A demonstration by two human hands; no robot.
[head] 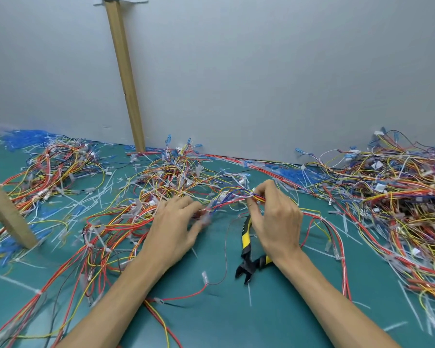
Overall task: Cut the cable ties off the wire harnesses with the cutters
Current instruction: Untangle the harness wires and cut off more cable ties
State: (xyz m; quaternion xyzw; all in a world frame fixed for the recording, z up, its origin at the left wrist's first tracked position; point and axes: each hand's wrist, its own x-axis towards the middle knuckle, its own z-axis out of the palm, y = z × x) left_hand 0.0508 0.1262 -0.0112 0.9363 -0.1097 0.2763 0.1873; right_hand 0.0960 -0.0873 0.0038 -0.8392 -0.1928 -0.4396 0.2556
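Note:
Tangled wire harnesses [161,187] of red, yellow, blue and white wires cover the green mat [211,315]. My right hand [274,217] pinches a bundle of wires [255,196] between thumb and fingertips, and the yellow-and-black cutters [246,249] hang from under its palm, jaws pointing down toward me. My left hand [173,227] lies on the wires just left of that bundle, its fingers spread and blurred over a white cable tie [205,218].
Cut white cable-tie pieces [98,197] litter the mat. A large harness pile [392,197] fills the right side, another pile [55,169] the left. A cardboard strip [126,76] leans on the grey wall; a second cardboard piece [8,212] stands at left.

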